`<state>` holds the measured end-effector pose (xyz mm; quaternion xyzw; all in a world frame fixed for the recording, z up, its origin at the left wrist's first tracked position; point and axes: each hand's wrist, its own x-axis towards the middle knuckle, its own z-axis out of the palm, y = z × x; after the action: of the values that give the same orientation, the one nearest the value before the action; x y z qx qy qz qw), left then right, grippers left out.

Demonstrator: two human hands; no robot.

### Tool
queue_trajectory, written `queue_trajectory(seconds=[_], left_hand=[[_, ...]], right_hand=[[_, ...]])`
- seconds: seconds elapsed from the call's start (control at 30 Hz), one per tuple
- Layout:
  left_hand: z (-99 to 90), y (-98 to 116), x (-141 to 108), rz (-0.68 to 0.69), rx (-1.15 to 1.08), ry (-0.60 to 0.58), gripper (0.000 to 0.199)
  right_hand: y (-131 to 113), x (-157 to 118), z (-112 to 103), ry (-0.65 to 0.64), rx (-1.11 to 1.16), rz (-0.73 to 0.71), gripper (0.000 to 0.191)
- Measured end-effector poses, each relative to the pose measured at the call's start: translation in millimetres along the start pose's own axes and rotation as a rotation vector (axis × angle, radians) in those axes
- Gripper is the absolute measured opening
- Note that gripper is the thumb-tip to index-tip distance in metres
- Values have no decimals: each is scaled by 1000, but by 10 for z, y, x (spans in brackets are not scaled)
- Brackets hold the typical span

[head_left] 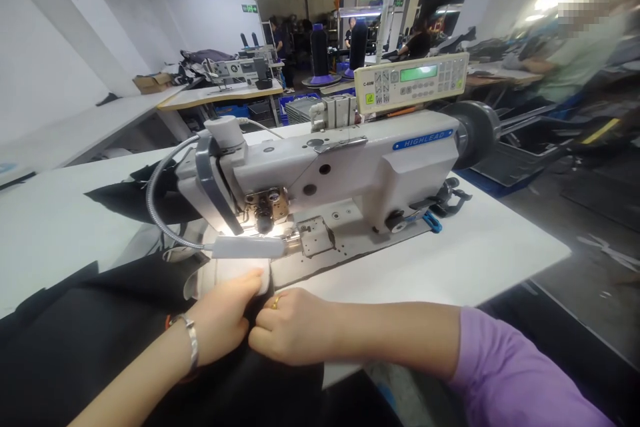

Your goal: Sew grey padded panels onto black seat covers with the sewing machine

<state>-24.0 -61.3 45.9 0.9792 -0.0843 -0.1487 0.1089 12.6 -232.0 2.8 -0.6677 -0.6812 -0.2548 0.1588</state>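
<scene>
Workshop with white counter [410, 273], sewing machine [325, 160] set on it, control panel [413, 82] above machine arm. Black fabric [80, 333] spread over near left part of counter. Pale piece [225, 272] just below lit lamp bar [247, 247]. Left hand [223, 317] unclenched, fingers extended on pale piece. Right hand [293, 327] curled, gripping black fabric close beside left.

"HIGHLEAD" ran along the blue plate [423, 140] on the machine [320, 167], and "C-60M" marked the panel [411, 82]!
</scene>
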Motion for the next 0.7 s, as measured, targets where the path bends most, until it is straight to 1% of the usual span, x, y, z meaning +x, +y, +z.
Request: queue_trajectory(seconds=[0.13, 0.2, 0.27, 0.33, 0.37, 0.43, 0.47, 0.53, 0.6, 0.7], left_hand=[[-34, -16, 35, -28, 4, 3, 43], [-15, -20, 26, -20, 9, 30, 49], [18, -21, 6, 32, 11, 78, 58], [43, -20, -11, 93, 12, 107, 59], [46, -21, -16, 113, 4, 107, 55], [31, -28, -17, 130, -44, 86, 40], [15, -36, -15, 130, -81, 81, 32], [-22, -59, -12, 116, -152, 92, 21], [-51, -82, -15, 93, -189, 114, 16], [-66, -93, -27, 60, -167, 142, 14]], right_hand=[[46, 27, -20, 131, -49, 5, 22], [52, 14, 10, 208, -63, 34, 20], [50, -13, 83, 240, -40, 90, 19], [49, -44, 181, 193, 35, 191, 21], [51, -58, 230, 143, 87, 242, 23], [61, -76, 310, 40, 185, 321, 27], [68, -80, 337, 1, 221, 336, 29], [82, -81, 369, -44, 255, 318, 33], [88, -77, 380, -68, 254, 292, 36], [81, -69, 381, -90, 225, 290, 39]])
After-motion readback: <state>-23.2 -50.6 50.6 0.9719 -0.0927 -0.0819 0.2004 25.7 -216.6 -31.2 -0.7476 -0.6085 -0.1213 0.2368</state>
